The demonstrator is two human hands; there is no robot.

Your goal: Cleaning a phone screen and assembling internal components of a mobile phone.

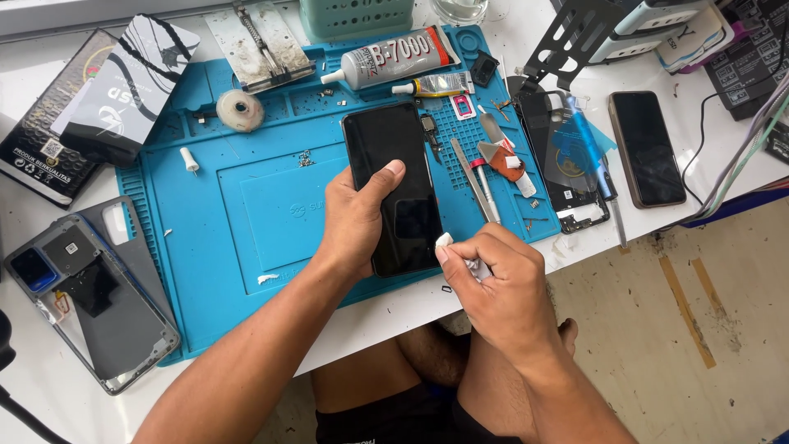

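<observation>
The black glass-fronted smartphone (396, 185) lies lengthwise on the near right part of a blue silicone repair mat (255, 205), its lower end reaching toward the mat's front edge. Nearest the camera, the right hand (501, 292) is curled tight, fingers pinching a small wad of white tissue (448, 245) whose tip touches the phone's lower right edge. The left hand (355, 220) clasps the phone from its left side, thumb laid across the dark screen and the other fingers tucked under, hidden from view. The screen is unlit, glossy and mirrors a faint rectangle.

Just right of the phone lie slim metal pry tools (481, 177) on the mat. Further right, an opened phone back shell (567, 160) rests on the white table (403, 316), with another dark smartphone (647, 148) beyond it. At the near left sits a grey phone frame with a blue camera block (86, 292). At the far edge of the mat lie a white glue tube (390, 57) and a roll of white tape (240, 109).
</observation>
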